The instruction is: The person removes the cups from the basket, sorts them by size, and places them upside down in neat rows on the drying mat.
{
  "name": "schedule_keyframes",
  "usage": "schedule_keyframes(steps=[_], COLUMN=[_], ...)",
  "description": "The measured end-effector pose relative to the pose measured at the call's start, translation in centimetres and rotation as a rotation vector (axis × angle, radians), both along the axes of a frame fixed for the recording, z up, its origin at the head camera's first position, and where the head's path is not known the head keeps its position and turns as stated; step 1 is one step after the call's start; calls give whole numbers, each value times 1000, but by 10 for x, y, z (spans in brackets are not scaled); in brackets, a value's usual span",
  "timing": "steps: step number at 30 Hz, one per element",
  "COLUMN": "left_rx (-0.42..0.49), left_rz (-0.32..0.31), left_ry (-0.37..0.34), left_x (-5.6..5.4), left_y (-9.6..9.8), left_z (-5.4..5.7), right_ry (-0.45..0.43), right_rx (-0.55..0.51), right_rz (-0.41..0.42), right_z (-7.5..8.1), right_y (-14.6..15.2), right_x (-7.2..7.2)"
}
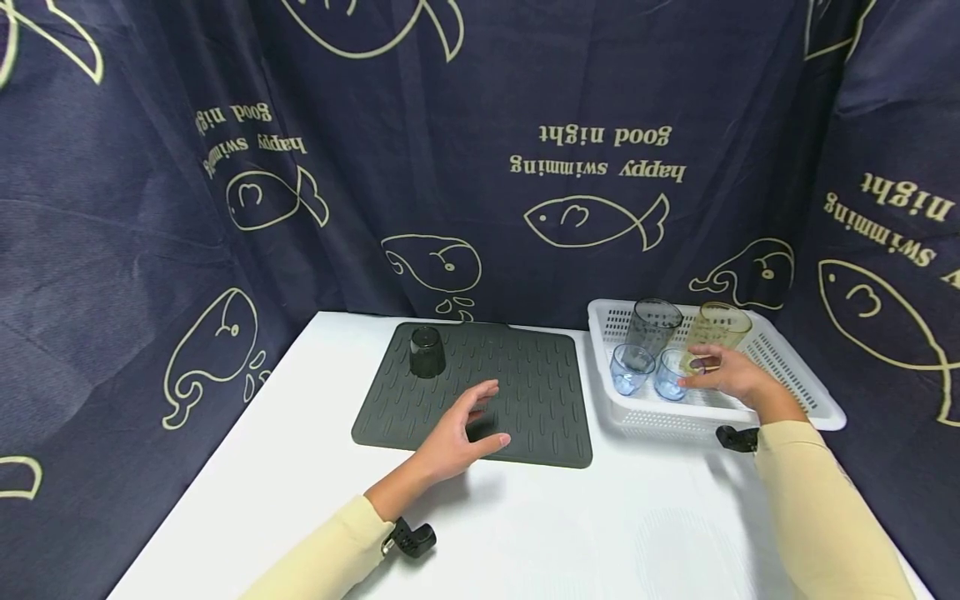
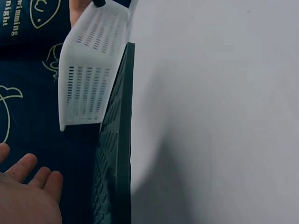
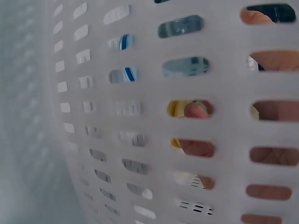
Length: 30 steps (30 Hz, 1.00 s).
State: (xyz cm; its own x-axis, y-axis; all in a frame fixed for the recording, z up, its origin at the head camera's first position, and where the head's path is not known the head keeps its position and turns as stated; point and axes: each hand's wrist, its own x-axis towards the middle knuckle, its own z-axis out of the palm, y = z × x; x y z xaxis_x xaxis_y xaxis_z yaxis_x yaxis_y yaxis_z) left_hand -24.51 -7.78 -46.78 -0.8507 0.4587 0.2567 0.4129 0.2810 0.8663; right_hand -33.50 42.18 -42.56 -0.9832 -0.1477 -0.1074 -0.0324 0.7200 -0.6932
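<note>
In the head view my left hand (image 1: 453, 443) hovers over the front of a dark ribbed drying mat (image 1: 525, 408), fingers spread from the thumb and holding nothing. An upside-down dark glass (image 1: 427, 357) stands at the mat's back left. My right hand (image 1: 733, 380) reaches into a white plastic basket (image 1: 797, 385), thumb and fingers apart beside a small blue glass (image 1: 667, 387); whether they touch it is unclear. Another small blue glass (image 1: 628, 382) stands to its left. Behind them are a tall grey glass (image 1: 651, 332) and a tall yellowish glass (image 1: 718, 325), partly hidden by my hand.
A white table (image 1: 547, 533) carries the mat and basket. Dark blue curtains (image 1: 480, 150) with fish drawings enclose the back and sides. In the right wrist view, the slotted basket wall (image 3: 149, 88) covers most of the hand and glasses.
</note>
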Motion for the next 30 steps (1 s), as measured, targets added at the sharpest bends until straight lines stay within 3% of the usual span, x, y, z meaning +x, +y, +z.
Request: schedule_keyframes(steps=[17, 24, 30], left_rx=[73, 67, 70], left_rz=[-61, -66, -63], left_ry=[13, 7, 46], left_x=[-13, -18, -20], left_y=[20, 23, 25], left_z=[5, 7, 8], right_ry=[-52, -3, 30], right_rx=[-18, -17, 3], right_rz=[-4, 12, 18], right_z=[-3, -2, 3], right_y=[0, 0, -1], right_x=[-3, -1, 4])
